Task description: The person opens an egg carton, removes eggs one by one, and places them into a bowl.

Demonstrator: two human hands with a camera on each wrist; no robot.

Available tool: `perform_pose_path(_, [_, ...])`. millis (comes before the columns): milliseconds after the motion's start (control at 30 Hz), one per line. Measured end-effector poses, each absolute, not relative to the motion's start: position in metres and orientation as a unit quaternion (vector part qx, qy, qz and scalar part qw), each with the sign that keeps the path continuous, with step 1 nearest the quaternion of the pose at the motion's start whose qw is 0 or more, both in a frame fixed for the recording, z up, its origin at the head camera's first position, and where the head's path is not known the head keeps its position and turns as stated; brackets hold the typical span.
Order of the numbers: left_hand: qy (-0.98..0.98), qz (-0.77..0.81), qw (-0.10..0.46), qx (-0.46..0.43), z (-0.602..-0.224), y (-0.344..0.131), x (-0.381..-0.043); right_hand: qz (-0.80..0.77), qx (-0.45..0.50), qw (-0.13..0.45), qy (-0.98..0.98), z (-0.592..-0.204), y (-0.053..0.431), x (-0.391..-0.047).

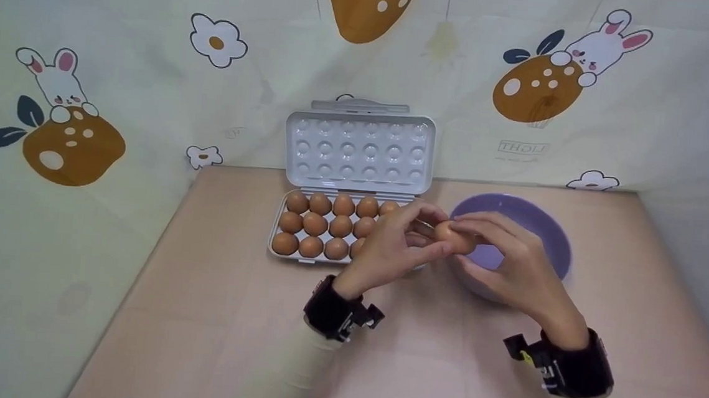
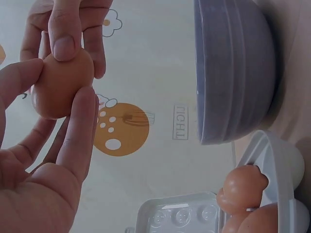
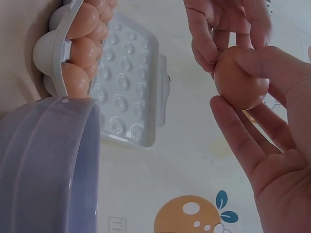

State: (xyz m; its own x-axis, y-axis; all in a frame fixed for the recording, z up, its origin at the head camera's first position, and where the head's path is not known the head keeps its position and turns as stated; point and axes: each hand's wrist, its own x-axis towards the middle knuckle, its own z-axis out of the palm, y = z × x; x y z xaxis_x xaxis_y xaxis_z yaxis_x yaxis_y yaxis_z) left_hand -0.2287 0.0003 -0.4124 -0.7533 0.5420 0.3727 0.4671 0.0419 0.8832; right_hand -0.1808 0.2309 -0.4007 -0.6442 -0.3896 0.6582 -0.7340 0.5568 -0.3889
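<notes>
A brown egg [image 1: 453,238] is held up between both hands, over the left part of the purple bowl [image 1: 553,238] in the head view. My left hand [image 1: 392,245] pinches one end of it with thumb and fingertips. From the other side, my right hand [image 1: 517,263] grips it between thumb and fingers. In the left wrist view the shell of the egg [image 2: 60,87] looks whole on the side that shows. The right wrist view shows the egg [image 3: 238,80] from its other side, with a few small dark specks.
Left of the bowl stands an egg carton with its white lid [image 1: 359,152] raised at the back. Rows of brown eggs [image 1: 341,226] sit in its base; my left hand hides the right part. A printed cloth [image 1: 261,111] hangs behind the table [image 1: 222,302].
</notes>
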Motion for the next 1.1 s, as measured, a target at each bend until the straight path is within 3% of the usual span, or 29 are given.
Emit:
perform_pose_path(500, [0.855,0.372,-0.085,0.351,-0.412,-0.035,-0.249,0.3,0.24,0.263,-0.885,-0.39,0.283,-0.186])
perform_pose_path(800, [0.903,0.282,-0.073,0.315,-0.419,-0.041,-0.244,0.188,0.277,0.2,-0.921,-0.383,0.308,-0.211])
perform_pose_path(1100, [0.906,0.278,-0.049,0.314,-0.424,-0.044,-0.245,0.125,0.314,0.09,-0.937,-0.389,0.325,-0.239])
